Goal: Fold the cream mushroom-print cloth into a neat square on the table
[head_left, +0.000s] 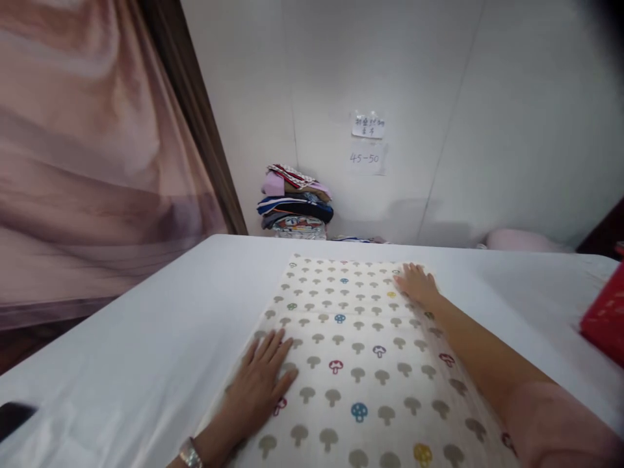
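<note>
A cream cloth point(358, 361) printed with grey and coloured mushrooms lies spread over the white table, running from its near side toward the far edge. On the cloth's left side rests my left hand point(260, 377), palm down with fingers spread; a bracelet circles its wrist. My right hand point(418, 284) is stretched out flat on the far right corner of the cloth, and its forearm crosses over the right side. Neither hand grips the fabric. The cloth's nearest end runs out of view at the bottom.
Around the cloth shows the white table surface point(146, 318). A stack of folded fabrics point(296, 201) stands beyond the far edge, by the wall with paper notes point(368, 158). A pink curtain point(92, 149) hangs at left. A red item point(607, 318) sits right; a dark object point(15, 416) lies left.
</note>
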The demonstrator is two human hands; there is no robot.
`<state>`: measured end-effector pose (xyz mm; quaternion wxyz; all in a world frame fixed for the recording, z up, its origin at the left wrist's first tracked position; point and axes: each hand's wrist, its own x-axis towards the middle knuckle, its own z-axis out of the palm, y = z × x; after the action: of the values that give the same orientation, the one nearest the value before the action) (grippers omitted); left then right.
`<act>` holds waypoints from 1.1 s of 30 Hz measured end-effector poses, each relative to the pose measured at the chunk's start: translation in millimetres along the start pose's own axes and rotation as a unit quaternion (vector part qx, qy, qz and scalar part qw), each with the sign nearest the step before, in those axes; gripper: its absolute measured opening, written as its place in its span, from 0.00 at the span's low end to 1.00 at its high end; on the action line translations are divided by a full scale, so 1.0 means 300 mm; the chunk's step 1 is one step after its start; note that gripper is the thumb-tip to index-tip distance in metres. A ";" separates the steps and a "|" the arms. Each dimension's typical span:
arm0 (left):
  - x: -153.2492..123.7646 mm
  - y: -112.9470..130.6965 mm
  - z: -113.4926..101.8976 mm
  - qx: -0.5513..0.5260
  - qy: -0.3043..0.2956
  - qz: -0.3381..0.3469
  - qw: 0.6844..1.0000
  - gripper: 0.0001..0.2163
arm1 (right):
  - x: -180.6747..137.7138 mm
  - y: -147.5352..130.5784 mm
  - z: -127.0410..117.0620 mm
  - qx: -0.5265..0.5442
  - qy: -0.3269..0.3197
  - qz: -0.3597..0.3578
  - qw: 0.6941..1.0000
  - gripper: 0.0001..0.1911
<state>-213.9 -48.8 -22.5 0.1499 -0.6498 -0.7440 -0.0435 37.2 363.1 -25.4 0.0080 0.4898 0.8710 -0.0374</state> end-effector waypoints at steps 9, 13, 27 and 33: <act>0.115 -0.022 -0.073 -0.109 -0.092 -0.056 0.988 0.23 | -0.007 -0.008 0.040 0.005 0.004 0.011 1.000 0.34; 0.344 -0.044 -0.074 -0.067 -0.052 -0.039 0.996 0.25 | -0.014 -0.010 0.030 0.008 0.010 0.009 1.000 0.35; 0.537 -0.180 0.120 -0.104 -0.132 -0.220 0.961 0.31 | -0.024 -0.044 -0.009 0.017 -0.001 0.032 0.999 0.34; 0.541 -0.179 0.131 -0.105 -0.121 -0.221 0.962 0.31 | 0.012 -0.267 -0.054 0.025 0.020 -0.094 0.995 0.35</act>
<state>-290.9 108.0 -7.4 -0.0239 -0.4817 -0.8728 -0.0745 -32.6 325.9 -4.8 -0.0252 0.4064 0.9120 -0.0501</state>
